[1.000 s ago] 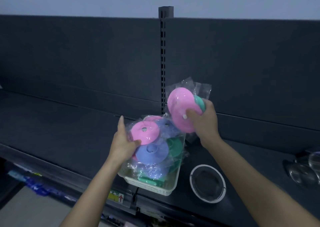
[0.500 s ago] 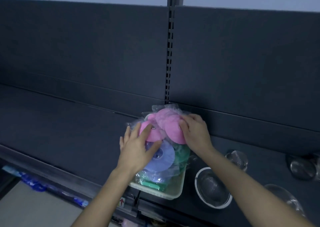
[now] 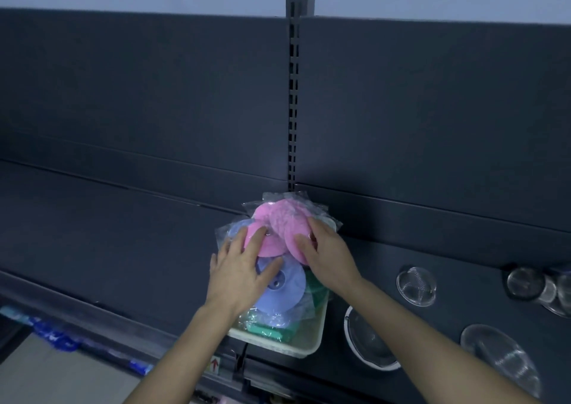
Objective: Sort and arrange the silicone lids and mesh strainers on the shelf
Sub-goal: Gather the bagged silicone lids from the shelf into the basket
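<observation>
A white tray (image 3: 304, 346) on the dark shelf (image 3: 123, 233) holds bagged silicone lids: pink lids (image 3: 279, 223) at the back, a blue lid (image 3: 282, 289) in the middle, green ones (image 3: 318, 292) to the right. My left hand (image 3: 241, 270) lies flat with spread fingers on the front pink and blue lids. My right hand (image 3: 327, 257) presses on the rear pink lid packet, fingers extended. A white-rimmed mesh strainer (image 3: 367, 342) lies right of the tray, partly behind my right forearm.
Several smaller mesh strainers lie on the shelf to the right, one (image 3: 415, 286) near the tray, one (image 3: 500, 354) at the front, others (image 3: 531, 284) at the far right. A slotted upright post (image 3: 293, 94) rises behind the tray. Blue packets (image 3: 55, 338) sit on the level below.
My right hand brought the pink lid packet down from the air onto the pile at the tray's back. Both hands now press on the pile; the view shifted.
</observation>
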Available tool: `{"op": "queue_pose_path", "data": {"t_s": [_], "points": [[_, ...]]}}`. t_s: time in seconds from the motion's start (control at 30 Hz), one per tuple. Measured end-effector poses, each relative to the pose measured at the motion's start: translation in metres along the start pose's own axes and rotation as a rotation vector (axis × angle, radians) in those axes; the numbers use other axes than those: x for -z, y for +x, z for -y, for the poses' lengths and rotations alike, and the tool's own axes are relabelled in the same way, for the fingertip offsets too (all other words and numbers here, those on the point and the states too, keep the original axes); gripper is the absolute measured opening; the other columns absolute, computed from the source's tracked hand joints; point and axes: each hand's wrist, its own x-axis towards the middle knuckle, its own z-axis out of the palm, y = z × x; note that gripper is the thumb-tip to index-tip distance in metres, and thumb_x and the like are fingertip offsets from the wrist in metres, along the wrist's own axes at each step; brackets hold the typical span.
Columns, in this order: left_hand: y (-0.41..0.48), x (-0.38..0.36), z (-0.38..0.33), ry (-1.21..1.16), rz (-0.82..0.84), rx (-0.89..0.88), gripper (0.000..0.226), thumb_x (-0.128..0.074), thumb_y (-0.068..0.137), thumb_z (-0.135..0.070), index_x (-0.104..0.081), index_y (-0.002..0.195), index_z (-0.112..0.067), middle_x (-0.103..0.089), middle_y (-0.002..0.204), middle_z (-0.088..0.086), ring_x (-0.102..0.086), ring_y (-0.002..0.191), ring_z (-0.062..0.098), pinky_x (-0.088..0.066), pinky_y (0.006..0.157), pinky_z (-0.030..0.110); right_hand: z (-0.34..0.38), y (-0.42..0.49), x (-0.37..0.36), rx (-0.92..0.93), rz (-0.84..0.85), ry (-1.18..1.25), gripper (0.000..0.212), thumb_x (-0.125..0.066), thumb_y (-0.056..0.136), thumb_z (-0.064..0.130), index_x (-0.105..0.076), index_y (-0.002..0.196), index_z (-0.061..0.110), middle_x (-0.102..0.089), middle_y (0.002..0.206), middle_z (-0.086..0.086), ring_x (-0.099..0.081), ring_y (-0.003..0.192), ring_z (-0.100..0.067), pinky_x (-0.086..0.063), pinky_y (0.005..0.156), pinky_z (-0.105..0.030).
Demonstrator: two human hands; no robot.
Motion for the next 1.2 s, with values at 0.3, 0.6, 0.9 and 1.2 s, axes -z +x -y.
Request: {"op": "queue_pose_path", "data": {"t_s": [0.3, 0.6, 0.9, 1.2], "points": [[-0.006, 0.023, -0.013, -0.01, -0.093, 0.04, 0.09, -0.024, 0.068, -0.086, -0.019, 0.146, -0.041, -0.011, 0.159, 0.0, -0.001, 0.147, 0.027, 0.001, 0.115, 0.054, 0.004, 0.0, 0.019, -0.07, -0.024, 0.169, 0.073, -0.05, 0.079, 0.06, -0.041, 0.141, 0.022, -0.04, 0.147, -0.001, -0.035, 0.136, -0.019, -0.029, 0.113, -0.044], [-0.008, 0.021, -0.016, -0.114, -0.085, -0.016, 0.069, -0.05, 0.081, -0.066, -0.037, 0.138, -0.029, -0.037, 0.14, 0.004, -0.038, 0.128, 0.025, -0.041, 0.102, 0.044, 0.002, 0.005, 0.02, -0.1, 0.073, 0.188, 0.067, -0.072, 0.08, 0.03, -0.045, 0.139, 0.016, -0.05, 0.136, -0.003, -0.051, 0.114, -0.014, -0.036, 0.091, -0.018], [-0.009, 0.013, -0.014, -0.109, -0.127, -0.008, 0.077, -0.052, 0.079, -0.068, -0.037, 0.136, -0.018, -0.038, 0.139, 0.005, -0.041, 0.125, 0.026, -0.041, 0.102, 0.043, 0.013, 0.005, 0.013, 0.038, 0.196, 0.005, 0.065, -0.059, 0.089, 0.043, -0.038, 0.144, 0.016, -0.051, 0.131, -0.001, -0.048, 0.119, -0.018, -0.038, 0.101, -0.027], [-0.008, 0.023, -0.022, -0.064, -0.219, 0.044, 0.088, -0.039, 0.076, -0.075, -0.025, 0.146, -0.023, -0.023, 0.154, 0.004, -0.013, 0.145, 0.025, -0.01, 0.116, 0.051, 0.004, 0.0, 0.027, -0.012, 0.066, 0.183, 0.063, -0.063, 0.089, 0.032, -0.035, 0.145, 0.022, -0.033, 0.151, -0.001, -0.026, 0.14, -0.013, -0.016, 0.109, -0.017]]}}
